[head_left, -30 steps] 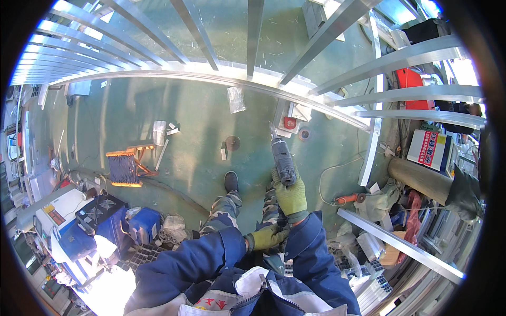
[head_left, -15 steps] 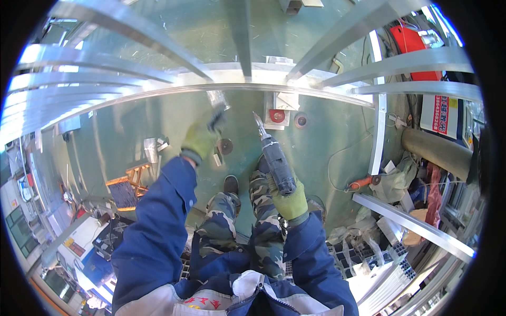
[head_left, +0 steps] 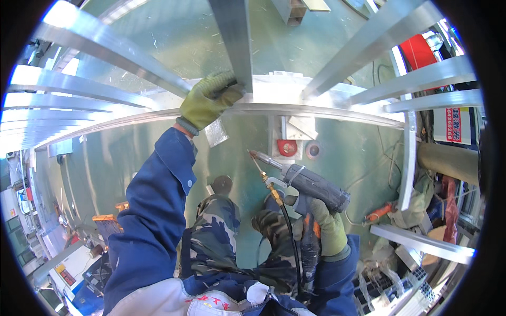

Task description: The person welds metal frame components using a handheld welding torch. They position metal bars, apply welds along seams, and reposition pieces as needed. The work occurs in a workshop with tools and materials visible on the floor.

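Up goes my left hand (head_left: pixel 211 101) to the metal rail (head_left: pixel 282 90), fingers curled beside an upright bar (head_left: pixel 232 42); whether they clasp anything, I can't tell. My right hand (head_left: pixel 326 229) grips the black power tool (head_left: pixel 316 188), now swung leftward, its tip short of the rail's near edge: no contact, so not working metal, I judge.

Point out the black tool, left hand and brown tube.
Black tool (head_left: pixel 318 188), head view: its thick body.
Left hand (head_left: pixel 205 104), head view: middle of the glove.
Brown tube (head_left: pixel 448 162), head view: its side.

Left hand (head_left: pixel 210 101) at metal bar (head_left: pixel 232 39); right hand (head_left: pixel 328 231) grips tool (head_left: pixel 317 187)
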A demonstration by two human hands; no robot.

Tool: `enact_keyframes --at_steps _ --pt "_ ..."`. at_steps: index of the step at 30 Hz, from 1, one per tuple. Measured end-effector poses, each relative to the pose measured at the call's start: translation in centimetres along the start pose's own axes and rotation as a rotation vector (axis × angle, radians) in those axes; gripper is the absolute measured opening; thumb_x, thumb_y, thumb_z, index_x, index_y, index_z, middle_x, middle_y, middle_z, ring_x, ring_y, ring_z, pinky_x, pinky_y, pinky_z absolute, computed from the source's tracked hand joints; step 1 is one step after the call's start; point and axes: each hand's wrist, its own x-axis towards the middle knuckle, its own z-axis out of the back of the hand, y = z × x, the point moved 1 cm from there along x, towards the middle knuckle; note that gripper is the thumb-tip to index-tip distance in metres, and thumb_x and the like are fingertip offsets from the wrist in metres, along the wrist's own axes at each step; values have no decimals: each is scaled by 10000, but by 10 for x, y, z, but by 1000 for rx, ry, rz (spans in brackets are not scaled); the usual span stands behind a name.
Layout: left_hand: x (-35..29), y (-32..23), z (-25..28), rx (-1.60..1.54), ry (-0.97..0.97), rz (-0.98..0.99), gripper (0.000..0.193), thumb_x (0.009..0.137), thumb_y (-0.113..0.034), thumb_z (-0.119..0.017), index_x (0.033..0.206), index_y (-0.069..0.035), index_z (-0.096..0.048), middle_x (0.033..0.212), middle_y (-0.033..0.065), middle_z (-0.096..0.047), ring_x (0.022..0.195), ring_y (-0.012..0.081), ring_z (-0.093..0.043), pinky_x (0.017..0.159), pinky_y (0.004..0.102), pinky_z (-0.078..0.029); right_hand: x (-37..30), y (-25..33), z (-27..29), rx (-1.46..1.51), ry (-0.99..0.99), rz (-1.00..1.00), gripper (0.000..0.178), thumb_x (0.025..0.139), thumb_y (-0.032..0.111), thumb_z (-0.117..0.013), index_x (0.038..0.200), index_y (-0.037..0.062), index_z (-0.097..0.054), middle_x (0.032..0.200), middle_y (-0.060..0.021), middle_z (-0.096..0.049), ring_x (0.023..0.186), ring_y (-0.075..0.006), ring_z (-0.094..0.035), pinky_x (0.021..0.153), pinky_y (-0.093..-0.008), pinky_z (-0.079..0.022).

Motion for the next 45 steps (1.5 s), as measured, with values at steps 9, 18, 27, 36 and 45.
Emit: enact_keyframes --at_steps 9,18,27,36,45 --pt "14 5 -8 25 -61 -144 323 1031 -235 -755 1291 -44 -734 1106 -10 -741 963 87 -631 876 270 -531 51 -72 14 72 -70 345 571 1008 364 -732 1431 20 -562 1167 -240 -747 608 -208 -681 497 -319 -521" --pt "22 8 -16 69 -81 -230 277 1012 -196 -766 1206 2 -757 1032 20 -752 940 103 -669 849 268 -556 50 -89 19 1 -164 607 585 1006 379 -717 1437 15 -564 1146 -240 -751 587 -180 -650 490 -293 -507" --pt "22 16 -15 52 -76 -275 234 1022 -154 -745 1163 32 -758 1048 41 -749 947 108 -677 856 267 -560 48 -85 7 -8 -226 621 565 982 372 -762 1378 1 -604 1109 -191 -763 598 -174 -645 515 -285 -514" --pt "29 21 -18 67 -25 -249 244 1035 -140 -724 1217 24 -731 1085 66 -778 1026 132 -718 904 263 -575 33 -57 -10 -96 -260 759 444 1052 309 -669 1361 -7 -625 1133 -217 -755 594 -175 -640 506 -286 -518" --pt "23 13 -17 63 -77 -188 316 977 -232 -807 1206 -16 -781 1073 64 -774 983 146 -709 887 292 -571 7 4 -38 -148 -201 823 387 1091 242 -607 1394 2 -621 1159 -226 -747 603 -142 -623 525 -250 -514"
